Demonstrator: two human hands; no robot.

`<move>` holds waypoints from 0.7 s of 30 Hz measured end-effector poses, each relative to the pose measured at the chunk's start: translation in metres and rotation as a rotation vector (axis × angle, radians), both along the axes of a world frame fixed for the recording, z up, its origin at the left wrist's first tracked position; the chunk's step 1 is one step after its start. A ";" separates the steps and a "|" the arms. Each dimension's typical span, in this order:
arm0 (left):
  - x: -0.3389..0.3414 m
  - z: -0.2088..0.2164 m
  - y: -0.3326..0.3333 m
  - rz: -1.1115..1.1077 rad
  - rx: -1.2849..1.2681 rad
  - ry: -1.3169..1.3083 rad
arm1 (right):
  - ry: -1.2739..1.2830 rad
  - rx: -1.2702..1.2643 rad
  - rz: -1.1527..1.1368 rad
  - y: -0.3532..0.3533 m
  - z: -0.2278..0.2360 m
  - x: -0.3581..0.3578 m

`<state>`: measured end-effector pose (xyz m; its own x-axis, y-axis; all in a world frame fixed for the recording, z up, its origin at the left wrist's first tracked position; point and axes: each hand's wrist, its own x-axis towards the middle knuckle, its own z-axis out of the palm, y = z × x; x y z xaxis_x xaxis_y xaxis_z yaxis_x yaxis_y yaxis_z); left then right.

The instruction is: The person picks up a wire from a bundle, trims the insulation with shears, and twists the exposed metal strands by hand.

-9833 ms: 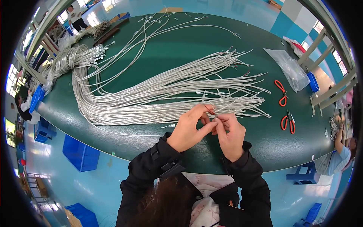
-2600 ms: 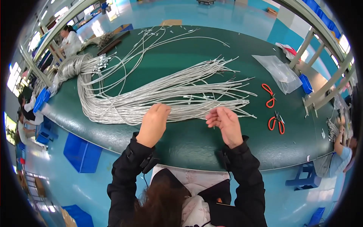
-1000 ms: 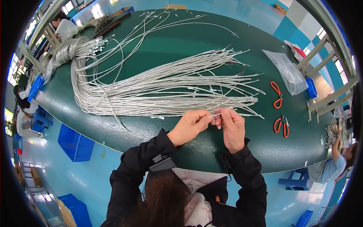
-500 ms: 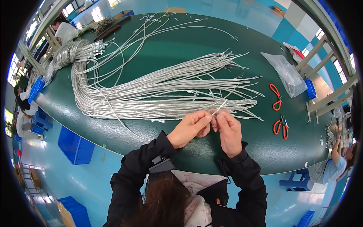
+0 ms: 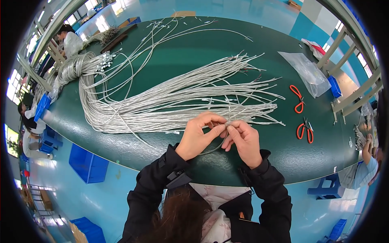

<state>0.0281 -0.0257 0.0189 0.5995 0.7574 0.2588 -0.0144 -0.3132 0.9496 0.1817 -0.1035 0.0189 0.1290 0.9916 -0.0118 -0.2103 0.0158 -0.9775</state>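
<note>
My left hand (image 5: 201, 134) and my right hand (image 5: 244, 141) meet fingertip to fingertip at the near edge of a large bundle of silvery-grey cables (image 5: 121, 120). Both are closed, pinching one grey cable (image 5: 211, 151) that curves in beneath the left wrist and rises between them. A thin pale end stands up just beyond the fingertips; its detail is too small to make out. The bundle lies across a dark green table (image 5: 259, 160), bent on the left, its cut ends fanned out to the right.
Two red-handled cutting tools, one farther (image 5: 297, 99) and one nearer (image 5: 304, 130), lie right of the cables. Beyond them are a clear plastic bag (image 5: 304, 73) and a metal frame. Coiled cable ends with white connectors (image 5: 104, 60) sit far left. Other people work at both sides.
My fingers have drawn closer around the cable. Its end, slanting up to the right before, now points more upright, and the cable now shows curving beneath my left hand. The view has shifted slightly.
</note>
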 end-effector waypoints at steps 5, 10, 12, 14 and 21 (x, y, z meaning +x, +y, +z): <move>-0.002 -0.002 -0.002 0.020 -0.066 -0.015 | -0.250 0.089 -0.034 0.000 -0.004 -0.005; -0.003 -0.002 -0.001 0.054 -0.037 0.021 | -0.420 0.101 -0.057 0.000 -0.003 -0.007; -0.003 -0.003 -0.001 0.059 -0.031 0.037 | -0.484 0.136 -0.061 -0.001 -0.004 -0.007; -0.003 -0.008 0.000 0.053 -0.069 0.022 | -0.614 0.208 -0.073 -0.001 -0.005 -0.007; 0.001 -0.010 -0.006 0.016 -0.545 -0.251 | -0.248 0.072 -0.099 0.001 -0.002 -0.015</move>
<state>0.0295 -0.0316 0.0088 0.5581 0.8290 -0.0369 -0.2580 0.2157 0.9418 0.1671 -0.1023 0.0173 0.2154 0.9712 0.1021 0.0409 0.0954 -0.9946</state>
